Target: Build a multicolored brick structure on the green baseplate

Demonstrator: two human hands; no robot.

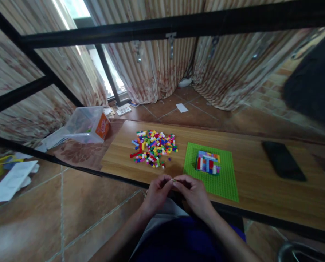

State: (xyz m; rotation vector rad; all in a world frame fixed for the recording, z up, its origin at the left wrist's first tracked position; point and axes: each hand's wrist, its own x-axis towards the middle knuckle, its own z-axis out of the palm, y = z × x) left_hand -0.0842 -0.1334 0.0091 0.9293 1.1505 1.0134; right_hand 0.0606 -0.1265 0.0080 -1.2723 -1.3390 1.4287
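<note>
My left hand (160, 190) and my right hand (192, 190) meet at the table's front edge, fingers closed in a pinch. Between their fingertips is a small building brick (174, 180), mostly hidden; it looks greenish. Just to the right lies a green studded baseplate (225, 187). On it sits a low block of multicoloured bricks (208, 162), with red, white, blue and yellow showing on top. Beyond my left hand is a loose heap of small mixed-colour bricks (157, 145).
The wooden table (250, 182) carries a black phone-like slab (283, 161) at the right. A clear plastic box (87, 125) with an orange label stands past the table's left end. Dark metal bars (162, 31) cross in front of the curtains (157, 72).
</note>
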